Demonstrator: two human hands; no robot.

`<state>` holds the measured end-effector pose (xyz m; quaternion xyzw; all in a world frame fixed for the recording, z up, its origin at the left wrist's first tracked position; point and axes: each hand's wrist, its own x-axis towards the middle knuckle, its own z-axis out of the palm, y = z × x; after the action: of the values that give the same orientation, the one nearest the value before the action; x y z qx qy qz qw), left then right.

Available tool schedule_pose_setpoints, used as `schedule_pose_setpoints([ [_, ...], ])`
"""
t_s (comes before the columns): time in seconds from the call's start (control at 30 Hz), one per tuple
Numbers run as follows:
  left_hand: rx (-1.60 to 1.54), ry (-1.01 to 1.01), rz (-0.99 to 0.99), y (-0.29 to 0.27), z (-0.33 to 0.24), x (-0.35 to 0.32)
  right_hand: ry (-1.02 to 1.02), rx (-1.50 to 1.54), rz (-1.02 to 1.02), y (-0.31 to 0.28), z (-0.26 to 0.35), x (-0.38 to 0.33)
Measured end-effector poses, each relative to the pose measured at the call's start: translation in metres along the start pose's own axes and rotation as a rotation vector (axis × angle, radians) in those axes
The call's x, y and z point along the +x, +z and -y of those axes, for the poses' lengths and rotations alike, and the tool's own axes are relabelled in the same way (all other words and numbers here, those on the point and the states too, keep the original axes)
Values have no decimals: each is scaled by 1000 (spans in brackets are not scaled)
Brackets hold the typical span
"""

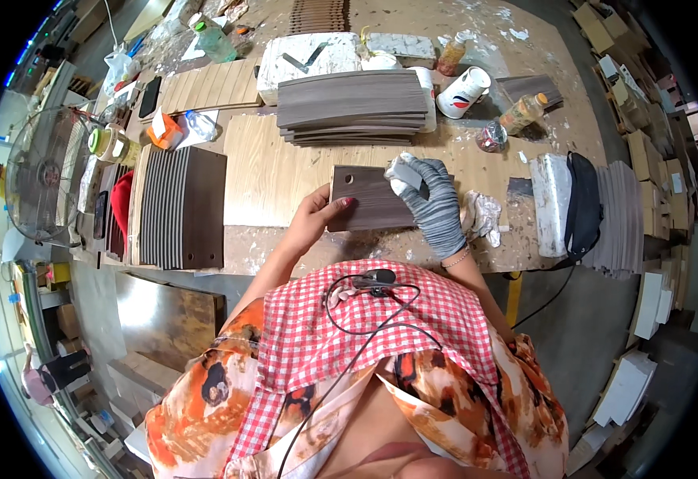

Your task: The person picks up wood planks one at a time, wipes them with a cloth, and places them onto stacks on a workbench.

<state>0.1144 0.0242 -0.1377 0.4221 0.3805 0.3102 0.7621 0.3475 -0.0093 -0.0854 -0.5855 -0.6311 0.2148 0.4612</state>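
My bare left hand grips the left edge of a dark grey-brown wood-grain board, thumb on its face. The board has a hole near its upper left corner and lies at the table's near edge. On my right hand is a grey knitted glove with whitish fingertips. Its fingers are closed around a small pale grey block, held over the board's right part. Whether the block touches the board I cannot tell. A crumpled white cloth lies just right of the glove.
Beyond the board is a stack of similar boards; another stack stands on the left. A white cup, bottles and a jar stand at the far right. A foam block with a black pouch sits right.
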Motion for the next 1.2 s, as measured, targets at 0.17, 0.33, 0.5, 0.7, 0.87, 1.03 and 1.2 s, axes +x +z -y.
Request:
schedule_pose_setpoints([
  [0.17,-169,-26,179,-11,-1,8,200,305,72,13,-12,-5],
  [0.33,-359,-56,239,-9,4,9,113,239,137,27,-15,2],
  [0.5,-745,-161,240,-11,11,11,-11,45,236,39,-8,14],
  [0.7,-769,-171,274,-14,10,13,-180,-48,409,63,-4,14],
  [0.87,-774,-152,265,-18,14,14,-199,-109,455,63,3,10],
  [1.03,-792,-160,278,-14,10,13,-229,-170,486,55,9,0],
  [1.2,-756,-148,249,-13,6,13,-222,-185,469,56,7,-14],
])
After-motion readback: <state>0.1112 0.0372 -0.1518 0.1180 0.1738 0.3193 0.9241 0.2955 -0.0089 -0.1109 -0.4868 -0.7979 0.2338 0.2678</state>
